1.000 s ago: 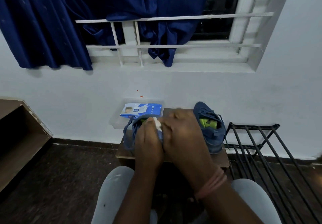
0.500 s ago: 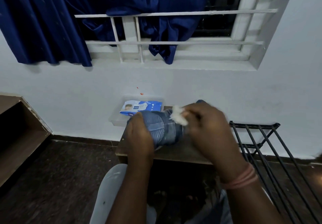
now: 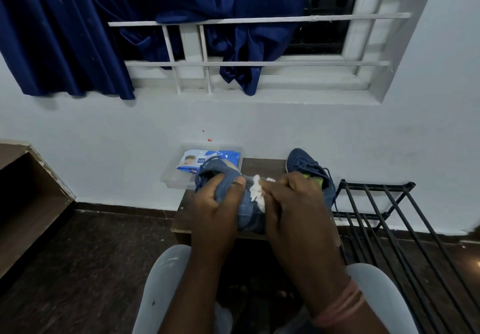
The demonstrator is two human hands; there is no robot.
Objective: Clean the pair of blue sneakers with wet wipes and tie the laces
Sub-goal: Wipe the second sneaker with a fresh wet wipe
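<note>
I see the wipes pack (image 3: pixel 207 163) in a clear tray (image 3: pixel 173 175) on the counter (image 3: pixel 262 166). My left hand (image 3: pixel 217 213) holds a blue sneaker (image 3: pixel 248 213) tight. My right hand (image 3: pixel 291 206) pinches a white wipe (image 3: pixel 257 194) on it. The other sneaker (image 3: pixel 309 168) sits behind, on the right.

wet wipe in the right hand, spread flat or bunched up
Bunched up. The wet wipe shows as a crumpled white wad pinched by the right hand against the blue sneaker gripped by the left hand.

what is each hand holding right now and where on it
The left hand grips the blue fabric sneaker around its upper; the right hand pinches a crumpled white wet wipe against that shoe.
</note>
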